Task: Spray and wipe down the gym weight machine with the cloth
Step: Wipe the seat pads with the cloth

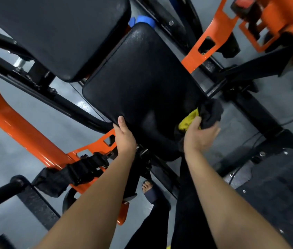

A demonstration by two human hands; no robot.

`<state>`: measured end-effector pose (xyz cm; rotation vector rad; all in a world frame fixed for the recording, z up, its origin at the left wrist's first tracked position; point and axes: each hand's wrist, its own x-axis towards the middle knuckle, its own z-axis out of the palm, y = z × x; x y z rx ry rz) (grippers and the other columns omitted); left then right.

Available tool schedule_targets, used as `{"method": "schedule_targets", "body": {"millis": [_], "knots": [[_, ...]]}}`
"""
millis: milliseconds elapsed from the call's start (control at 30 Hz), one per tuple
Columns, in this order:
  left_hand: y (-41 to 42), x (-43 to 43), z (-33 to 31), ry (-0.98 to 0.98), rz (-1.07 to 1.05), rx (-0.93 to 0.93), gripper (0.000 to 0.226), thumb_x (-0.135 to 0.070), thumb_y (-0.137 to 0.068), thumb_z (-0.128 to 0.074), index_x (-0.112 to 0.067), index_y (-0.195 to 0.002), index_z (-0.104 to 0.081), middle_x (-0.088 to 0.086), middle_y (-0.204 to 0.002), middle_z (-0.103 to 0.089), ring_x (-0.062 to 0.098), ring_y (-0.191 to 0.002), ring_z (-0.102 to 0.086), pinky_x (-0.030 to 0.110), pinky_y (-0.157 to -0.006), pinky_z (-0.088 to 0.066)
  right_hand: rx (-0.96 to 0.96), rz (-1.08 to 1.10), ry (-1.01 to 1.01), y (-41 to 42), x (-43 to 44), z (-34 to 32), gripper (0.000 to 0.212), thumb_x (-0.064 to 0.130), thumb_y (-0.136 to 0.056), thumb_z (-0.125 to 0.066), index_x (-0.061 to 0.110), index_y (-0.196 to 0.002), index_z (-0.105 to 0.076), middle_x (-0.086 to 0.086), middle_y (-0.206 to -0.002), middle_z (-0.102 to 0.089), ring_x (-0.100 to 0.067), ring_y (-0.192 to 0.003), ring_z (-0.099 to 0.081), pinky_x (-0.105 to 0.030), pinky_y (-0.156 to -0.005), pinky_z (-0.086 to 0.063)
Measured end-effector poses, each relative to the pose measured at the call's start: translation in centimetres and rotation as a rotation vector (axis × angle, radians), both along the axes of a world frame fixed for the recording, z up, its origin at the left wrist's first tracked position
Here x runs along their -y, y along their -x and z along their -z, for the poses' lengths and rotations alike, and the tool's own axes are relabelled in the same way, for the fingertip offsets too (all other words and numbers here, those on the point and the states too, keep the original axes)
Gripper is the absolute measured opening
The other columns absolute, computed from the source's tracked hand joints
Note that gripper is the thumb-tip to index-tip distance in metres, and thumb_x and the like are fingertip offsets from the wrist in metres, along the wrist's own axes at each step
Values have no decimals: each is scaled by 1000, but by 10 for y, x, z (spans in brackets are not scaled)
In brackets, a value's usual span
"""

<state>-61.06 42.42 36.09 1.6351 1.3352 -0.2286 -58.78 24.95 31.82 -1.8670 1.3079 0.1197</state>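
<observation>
The weight machine's black padded seat (142, 83) fills the middle of the head view, with fine droplets on its far end. My left hand (124, 135) grips the seat's near left edge, thumb on top. My right hand (200, 135) holds a bunched cloth (208, 114), dark grey with a yellow part, against the seat's near right corner. A second black pad (57, 33) sits at upper left. A blue object (144, 19) shows just beyond the seat's far end; whether it is the spray bottle I cannot tell.
Orange frame arms (5, 108) curve along the left and another orange bracket (212, 38) stands at upper right. Black steel bars cross under the seat. A black strap with buckle (81, 169) hangs at lower left. My sandalled foot (148, 187) stands on the grey floor.
</observation>
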Motion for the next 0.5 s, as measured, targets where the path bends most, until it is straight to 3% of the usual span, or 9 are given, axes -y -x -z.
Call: {"method": "schedule_targets", "body": {"millis": [100, 267, 333, 433, 500], "knots": [[6, -6, 12, 6, 21, 18, 87, -98, -77, -25, -52, -150, -29, -13, -157, -43, 24, -147, -39, 58, -116, -37, -62, -10, -88, 38, -12, 3, 59, 35, -99, -58, 9, -150, -42, -14, -145, -49, -38, -121, -57, -38, -89, -44], [7, -13, 9, 30, 97, -32, 95, -104, -68, -24, -55, -149, -25, -10, -161, -38, 28, -147, -39, 61, -112, -40, -173, 134, -102, 35, -16, 8, 56, 39, -100, -52, 15, -149, -44, -12, -141, -53, -36, -115, -60, -41, -88, -45], [5, -14, 3, 72, 114, -34, 95, -102, -71, -24, -54, -153, -20, -8, -164, -33, 30, -149, -34, 63, -110, -42, -126, 104, -90, 27, -9, 5, 51, 35, -99, -54, 11, -143, -50, -15, -137, -55, -37, -115, -60, -38, -86, -43], [5, -20, 4, 108, 141, -42, 101, -102, -70, -25, -51, -157, -13, -6, -167, -26, 32, -151, -31, 64, -108, -44, 0, 46, 7, -8, 18, 8, 49, 28, -98, -58, 2, -139, -52, -22, -138, -53, -38, -125, -53, -37, -97, -37], [6, -25, 10, 122, 149, -62, 112, -105, -65, -25, -46, -159, -8, -3, -168, -23, 33, -151, -31, 66, -109, -42, 58, 124, -20, -42, 41, 14, 40, 27, -97, -58, 4, -129, -59, -17, -128, -62, -34, -117, -59, -30, -89, -39]]}}
